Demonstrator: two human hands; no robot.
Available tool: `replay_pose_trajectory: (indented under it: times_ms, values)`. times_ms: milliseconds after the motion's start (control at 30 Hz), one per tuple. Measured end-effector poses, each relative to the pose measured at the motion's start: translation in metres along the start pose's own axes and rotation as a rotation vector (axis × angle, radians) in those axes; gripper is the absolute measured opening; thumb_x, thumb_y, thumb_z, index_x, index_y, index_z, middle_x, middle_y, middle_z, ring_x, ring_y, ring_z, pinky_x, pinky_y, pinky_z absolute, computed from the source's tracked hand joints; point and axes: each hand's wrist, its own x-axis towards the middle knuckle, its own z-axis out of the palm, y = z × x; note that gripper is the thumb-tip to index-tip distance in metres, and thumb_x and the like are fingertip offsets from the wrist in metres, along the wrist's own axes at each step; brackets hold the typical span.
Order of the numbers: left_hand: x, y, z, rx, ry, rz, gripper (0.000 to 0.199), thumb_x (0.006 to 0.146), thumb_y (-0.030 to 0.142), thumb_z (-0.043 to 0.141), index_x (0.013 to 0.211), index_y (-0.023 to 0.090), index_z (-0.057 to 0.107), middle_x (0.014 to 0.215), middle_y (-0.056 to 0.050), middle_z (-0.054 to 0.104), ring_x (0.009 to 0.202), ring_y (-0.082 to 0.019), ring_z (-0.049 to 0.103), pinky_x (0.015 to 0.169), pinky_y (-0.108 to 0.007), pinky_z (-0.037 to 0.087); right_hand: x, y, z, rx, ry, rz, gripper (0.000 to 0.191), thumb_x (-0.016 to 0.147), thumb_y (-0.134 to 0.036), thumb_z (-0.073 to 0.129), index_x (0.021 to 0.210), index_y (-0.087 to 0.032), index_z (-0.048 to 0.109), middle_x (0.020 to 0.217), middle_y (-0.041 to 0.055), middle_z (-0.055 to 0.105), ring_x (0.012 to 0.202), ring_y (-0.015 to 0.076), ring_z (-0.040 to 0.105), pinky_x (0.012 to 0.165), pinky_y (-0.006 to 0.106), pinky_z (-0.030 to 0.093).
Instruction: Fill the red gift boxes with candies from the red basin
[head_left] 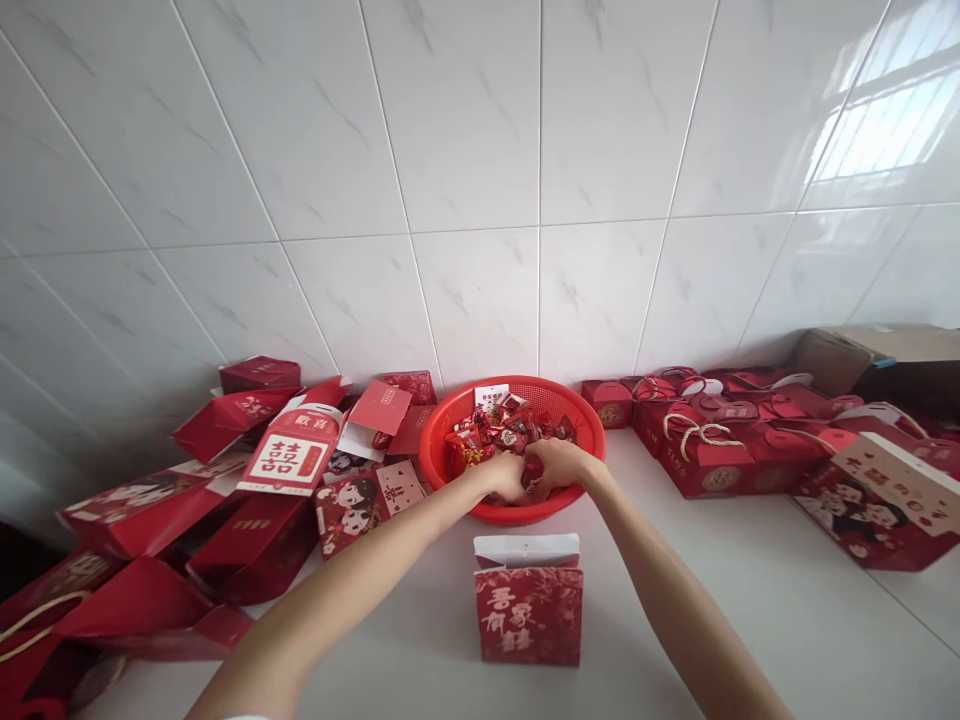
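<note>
Both hands reach into a red plastic basket point(441, 490) of wrapped candies point(514, 438) by the wall. My left hand point(508, 478) is closed among the candies; its fingertips are hidden, so what it grips cannot be made out. Beside it, my right hand point(561, 464) curls its fingers round a dark red wrapped candy point(533, 472), which lies between the two hands. In front of the basket, between my forearms, a red paper gift box point(531, 615) with white lettering stands upright, its pale top flap raised.
Red boxes, some with open flaps, are heaped at left, including a double-happiness box point(289, 455) and a couple-print box point(360, 508). Rope-handled boxes point(701, 460) stand in rows at right, near another printed box point(877, 505) and a cardboard carton point(885, 345). A tiled wall point(480, 180) backs the white table point(637, 520).
</note>
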Motion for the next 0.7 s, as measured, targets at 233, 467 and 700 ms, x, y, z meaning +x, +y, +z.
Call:
replay_pose_trajectory:
  times_ms: [233,467,700]
  values:
    - [0.006,-0.002,-0.002,-0.417,0.165,-0.125,0.059,0.040,0.001,0.083,0.096,0.017,0.075,0.093,-0.007,0.079,0.096,-0.033,0.074,0.077,-0.033,0.061,0.001,0.004,0.003,0.157,0.207,0.108,0.045,0.053,-0.027,0.091,0.093,-0.021,0.072,0.094,0.0041,0.074,0.089,0.0265,0.068,0.063,0.027,0.040]
    - [0.011,-0.003,-0.014,-0.863,0.384,-0.181,0.052,0.063,0.000,0.072,0.112,0.015,0.071,0.084,-0.007,0.077,0.074,-0.025,0.076,0.062,-0.034,0.064,0.005,0.012,0.007,0.588,0.537,0.195,0.023,0.075,-0.033,0.077,0.092,-0.019,0.069,0.086,0.0038,0.073,0.084,0.0223,0.069,0.067,0.027,0.046]
    - [0.014,-0.007,-0.020,-0.996,0.568,-0.134,0.033,0.070,0.004,0.072,0.102,0.014,0.074,0.104,-0.009,0.076,0.095,-0.024,0.074,0.079,-0.033,0.066,0.004,0.008,0.003,0.555,0.636,0.359,0.033,0.090,-0.029,0.060,0.120,-0.016,0.061,0.108,0.0121,0.072,0.104,0.0269,0.068,0.087,0.035,0.051]
